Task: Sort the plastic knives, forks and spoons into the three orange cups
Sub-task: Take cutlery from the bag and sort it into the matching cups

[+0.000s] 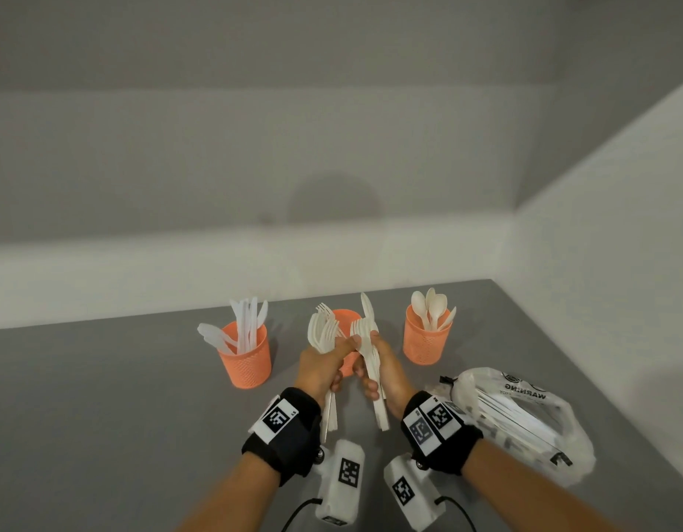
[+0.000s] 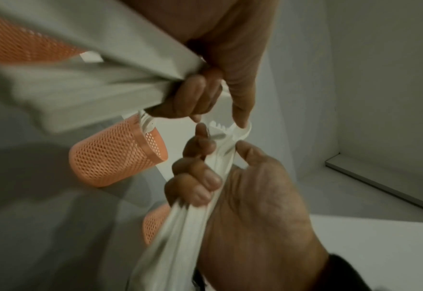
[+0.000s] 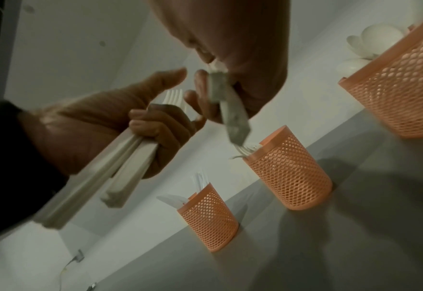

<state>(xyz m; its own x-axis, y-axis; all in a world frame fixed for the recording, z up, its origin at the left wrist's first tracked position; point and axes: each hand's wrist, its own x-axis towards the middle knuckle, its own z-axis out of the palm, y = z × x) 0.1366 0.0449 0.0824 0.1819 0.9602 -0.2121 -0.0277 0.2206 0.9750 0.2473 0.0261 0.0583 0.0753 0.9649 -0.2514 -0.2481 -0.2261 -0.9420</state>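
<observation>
Three orange mesh cups stand in a row on the grey table. The left cup holds knives, the right cup holds spoons, and the middle cup is partly hidden behind my hands. In the right wrist view fork tines show in the middle cup. My left hand grips a bunch of white forks, tines up. My right hand grips a second bundle of cutlery, forks with one knife standing tallest. The two hands touch just in front of the middle cup.
A crumpled clear plastic bag with more white cutlery lies on the table at the right, near the side wall. A white back wall runs behind the cups. Camera units hang under both wrists.
</observation>
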